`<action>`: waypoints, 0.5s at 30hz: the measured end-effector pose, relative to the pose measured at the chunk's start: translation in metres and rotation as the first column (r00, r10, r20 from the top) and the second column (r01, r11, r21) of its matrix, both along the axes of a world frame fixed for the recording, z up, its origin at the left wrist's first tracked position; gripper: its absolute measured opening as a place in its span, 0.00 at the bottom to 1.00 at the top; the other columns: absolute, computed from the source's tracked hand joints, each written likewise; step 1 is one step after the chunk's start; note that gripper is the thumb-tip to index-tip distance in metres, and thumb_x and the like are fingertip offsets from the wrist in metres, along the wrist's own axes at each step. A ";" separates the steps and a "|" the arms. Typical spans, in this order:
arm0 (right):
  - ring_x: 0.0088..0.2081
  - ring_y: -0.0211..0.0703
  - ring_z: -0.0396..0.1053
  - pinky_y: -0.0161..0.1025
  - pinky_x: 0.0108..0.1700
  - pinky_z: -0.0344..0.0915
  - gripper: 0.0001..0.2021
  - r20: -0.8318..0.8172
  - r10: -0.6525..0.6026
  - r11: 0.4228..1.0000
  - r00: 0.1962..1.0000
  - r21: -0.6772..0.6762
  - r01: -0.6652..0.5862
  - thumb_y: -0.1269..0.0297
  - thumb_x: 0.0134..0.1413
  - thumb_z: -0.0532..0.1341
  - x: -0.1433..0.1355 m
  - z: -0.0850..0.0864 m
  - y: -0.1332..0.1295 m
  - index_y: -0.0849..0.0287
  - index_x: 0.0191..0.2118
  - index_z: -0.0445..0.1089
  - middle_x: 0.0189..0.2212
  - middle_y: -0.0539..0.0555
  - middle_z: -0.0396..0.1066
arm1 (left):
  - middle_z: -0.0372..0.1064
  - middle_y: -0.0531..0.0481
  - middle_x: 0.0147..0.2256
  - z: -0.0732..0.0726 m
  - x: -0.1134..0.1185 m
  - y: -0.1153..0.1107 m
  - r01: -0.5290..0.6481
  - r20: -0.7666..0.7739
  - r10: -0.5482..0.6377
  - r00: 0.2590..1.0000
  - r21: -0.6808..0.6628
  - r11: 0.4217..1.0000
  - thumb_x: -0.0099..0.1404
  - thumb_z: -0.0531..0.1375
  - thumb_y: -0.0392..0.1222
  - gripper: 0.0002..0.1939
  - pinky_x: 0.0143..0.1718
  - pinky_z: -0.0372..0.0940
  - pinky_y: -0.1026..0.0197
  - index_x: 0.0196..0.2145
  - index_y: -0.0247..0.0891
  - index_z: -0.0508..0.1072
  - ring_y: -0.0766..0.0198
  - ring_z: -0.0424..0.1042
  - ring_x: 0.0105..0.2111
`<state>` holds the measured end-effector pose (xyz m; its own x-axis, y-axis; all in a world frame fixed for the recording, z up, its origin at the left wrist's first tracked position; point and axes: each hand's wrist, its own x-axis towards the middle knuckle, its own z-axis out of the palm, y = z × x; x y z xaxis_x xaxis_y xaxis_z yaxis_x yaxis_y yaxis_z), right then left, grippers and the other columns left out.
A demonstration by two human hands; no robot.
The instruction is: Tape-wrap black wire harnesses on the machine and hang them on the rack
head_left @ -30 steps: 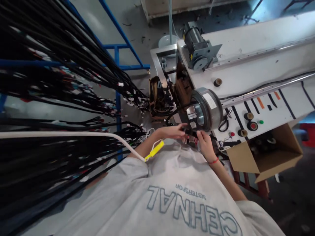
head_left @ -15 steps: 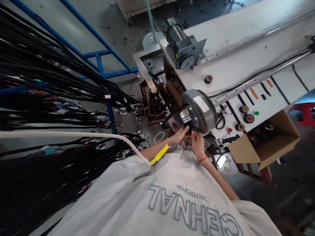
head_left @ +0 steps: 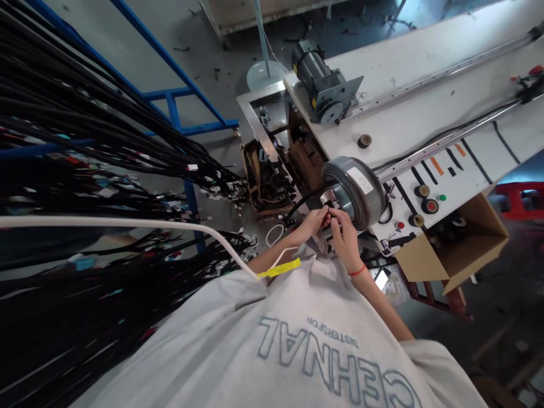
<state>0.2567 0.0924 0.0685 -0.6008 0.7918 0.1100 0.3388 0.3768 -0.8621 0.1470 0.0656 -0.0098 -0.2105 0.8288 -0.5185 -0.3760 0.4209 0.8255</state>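
Note:
My left hand [head_left: 315,222] and my right hand [head_left: 345,240] meet fingertip to fingertip in front of the near end of the bench. Both are closed in a pinch. What they pinch is small and dark, mostly covered by the fingers, and I cannot make it out. Just beyond them a large grey ring-shaped machine head [head_left: 353,190] bears a white label. A shiny metal part [head_left: 328,198] sits inside the ring, close above my fingertips. A black cable [head_left: 302,200] reaches toward the ring from the left.
Bundles of black cable harnesses [head_left: 170,144] hang on a blue rack [head_left: 170,107] at left. The white bench [head_left: 408,122] carries a motor [head_left: 314,73], tape rolls [head_left: 421,191] and buttons. A cardboard box [head_left: 476,255] stands at right. A yellow-tagged white cord [head_left: 191,225] crosses near my left arm.
Both hands have risen slightly, with their fingertips drawn closer together. The bench and ring have shifted a little right and down in the view. The yellow tag has swung flatter.

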 end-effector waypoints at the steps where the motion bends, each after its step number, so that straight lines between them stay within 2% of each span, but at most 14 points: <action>1: 0.51 0.47 0.67 0.46 0.55 0.63 0.16 -0.005 0.001 1.000 1.000 -0.017 -0.001 0.57 0.69 0.49 0.009 0.005 -0.007 0.58 0.50 0.68 0.48 0.59 0.70 | 0.66 0.52 0.21 0.001 -0.001 -0.001 -0.021 -0.080 0.023 0.997 0.023 1.000 0.65 0.58 0.61 0.24 0.29 0.62 0.63 0.25 0.35 0.69 0.65 0.66 0.24; 3: 0.49 0.47 0.68 0.46 0.53 0.64 0.15 0.002 -0.026 0.999 1.000 -0.038 0.026 0.57 0.69 0.49 0.024 0.013 -0.018 0.57 0.47 0.70 0.46 0.59 0.71 | 0.68 0.52 0.23 0.001 -0.003 -0.003 -0.033 -0.170 0.040 0.985 0.047 0.998 0.60 0.63 0.59 0.21 0.30 0.62 0.64 0.26 0.36 0.69 0.66 0.66 0.26; 4: 0.49 0.48 0.68 0.46 0.53 0.64 0.15 0.011 -0.044 0.998 0.999 -0.043 0.045 0.57 0.69 0.50 0.030 0.016 -0.022 0.57 0.46 0.70 0.45 0.59 0.71 | 0.68 0.52 0.23 0.001 -0.003 -0.004 -0.015 -0.140 0.019 0.990 0.033 0.999 0.61 0.62 0.60 0.22 0.30 0.62 0.64 0.26 0.36 0.69 0.66 0.66 0.25; 6: 0.47 0.48 0.69 0.47 0.52 0.64 0.14 0.026 -0.072 0.996 0.997 -0.049 0.073 0.58 0.68 0.50 0.037 0.020 -0.027 0.57 0.44 0.70 0.43 0.59 0.72 | 0.66 0.52 0.20 0.001 -0.004 -0.003 0.032 0.034 -0.031 0.999 -0.035 0.999 0.65 0.55 0.64 0.27 0.27 0.61 0.64 0.24 0.35 0.68 0.67 0.65 0.21; 8: 0.46 0.48 0.69 0.47 0.51 0.64 0.13 0.030 -0.077 0.995 0.997 -0.055 0.078 0.59 0.68 0.51 0.038 0.022 -0.028 0.57 0.42 0.70 0.41 0.58 0.72 | 0.63 0.53 0.18 0.001 -0.003 0.001 0.046 0.188 -0.031 0.982 -0.080 0.996 0.67 0.50 0.66 0.31 0.25 0.60 0.65 0.23 0.35 0.67 0.69 0.63 0.18; 11: 0.44 0.47 0.70 0.46 0.49 0.65 0.12 0.026 -0.043 0.998 0.999 -0.053 0.044 0.61 0.67 0.51 0.036 0.022 -0.028 0.57 0.40 0.70 0.41 0.58 0.72 | 0.65 0.53 0.20 0.000 -0.006 0.005 0.004 0.239 0.009 0.971 -0.053 0.999 0.64 0.57 0.62 0.27 0.26 0.60 0.66 0.24 0.34 0.69 0.71 0.64 0.20; 15: 0.45 0.47 0.69 0.45 0.49 0.66 0.11 0.011 0.012 1.000 1.000 0.017 -0.012 0.65 0.66 0.51 0.029 0.014 -0.026 0.57 0.41 0.70 0.41 0.59 0.71 | 0.68 0.52 0.24 -0.002 -0.011 0.001 -0.014 0.149 0.012 0.989 0.012 1.000 0.59 0.65 0.54 0.19 0.31 0.61 0.65 0.27 0.33 0.71 0.69 0.66 0.24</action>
<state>0.2854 0.0664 0.0830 -0.6118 0.7824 0.1165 0.3436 0.3955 -0.8518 0.1364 0.0670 -0.0123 -0.1426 0.8333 -0.5342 -0.5004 0.4049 0.7653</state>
